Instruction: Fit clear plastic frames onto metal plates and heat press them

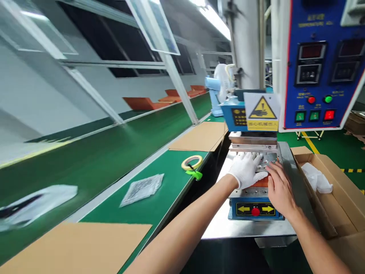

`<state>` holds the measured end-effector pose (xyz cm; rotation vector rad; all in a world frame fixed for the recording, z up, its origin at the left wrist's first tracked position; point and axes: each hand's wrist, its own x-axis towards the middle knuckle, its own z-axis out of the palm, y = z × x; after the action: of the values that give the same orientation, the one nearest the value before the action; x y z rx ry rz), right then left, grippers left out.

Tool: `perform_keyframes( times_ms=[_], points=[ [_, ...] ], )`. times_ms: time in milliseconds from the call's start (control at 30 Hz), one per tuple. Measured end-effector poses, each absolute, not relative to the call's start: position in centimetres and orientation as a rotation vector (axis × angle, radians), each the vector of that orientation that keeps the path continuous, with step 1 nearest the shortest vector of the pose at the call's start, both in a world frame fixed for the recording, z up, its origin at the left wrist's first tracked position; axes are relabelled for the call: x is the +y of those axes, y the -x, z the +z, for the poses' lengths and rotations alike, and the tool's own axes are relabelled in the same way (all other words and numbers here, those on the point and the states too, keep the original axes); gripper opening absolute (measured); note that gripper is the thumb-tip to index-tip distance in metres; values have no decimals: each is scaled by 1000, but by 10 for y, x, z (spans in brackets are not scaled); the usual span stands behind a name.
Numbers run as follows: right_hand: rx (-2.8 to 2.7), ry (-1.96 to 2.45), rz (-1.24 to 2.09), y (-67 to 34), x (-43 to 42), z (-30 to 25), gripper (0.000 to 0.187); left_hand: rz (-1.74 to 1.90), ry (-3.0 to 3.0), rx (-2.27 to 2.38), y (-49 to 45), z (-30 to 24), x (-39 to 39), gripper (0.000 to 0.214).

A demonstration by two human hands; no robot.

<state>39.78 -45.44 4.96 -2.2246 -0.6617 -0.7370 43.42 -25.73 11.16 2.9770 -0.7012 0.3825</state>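
Note:
My left hand (245,170), in a white glove, lies with its fingers spread on the metal plate (270,156) of a bench press. Bare and palm down, my right hand (281,192) has its fingers stretched over the right side of that plate. Whether a small part lies beneath the fingers is hidden. An orange-red strip (258,183) shows between the hands. Just above the fingertips hangs the press's upper metal block (253,141). A red button (255,212) sits between two yellow arrows on the blue base below.
A blue control box (319,110) hangs at the upper right. An open cardboard box (342,205) with white wrapping (316,178) stands at right. On the green bench lie a tape roll (184,163), a clear plastic bag (142,189) and cardboard sheets (76,247). The conveyor belt (137,137) runs beyond.

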Motion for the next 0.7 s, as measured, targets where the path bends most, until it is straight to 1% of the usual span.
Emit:
perform_keyframes(
  times_ms=[67, 167, 200, 300, 400, 500, 700],
  points=[
    [-857, 2244, -681, -403, -437, 59, 52, 484, -2869, -655, -420, 103, -232, 78],
    [-1025, 2389, -652, -417, -407, 71, 49, 448, -2590, -403, -404, 84, -192, 52],
    [-1026, 2450, -672, -420, -398, 74, 44, 440, -2511, -282, -400, 78, -180, 48],
    [-914, 2596, -770, -426, -378, 79, 30, 470, -2381, -30, -398, 57, -158, 46],
    [-845, 2655, -858, -427, -368, 80, 28, 451, -2286, -2, -407, 42, -157, 35],
    [-831, 2635, -946, -428, -364, 77, 29, 434, -2195, -52, -421, 36, -168, 34],
    [-823, 2570, -1046, -432, -364, 72, 30, 355, -2030, -51, -428, 44, -185, 45]
  ],
)
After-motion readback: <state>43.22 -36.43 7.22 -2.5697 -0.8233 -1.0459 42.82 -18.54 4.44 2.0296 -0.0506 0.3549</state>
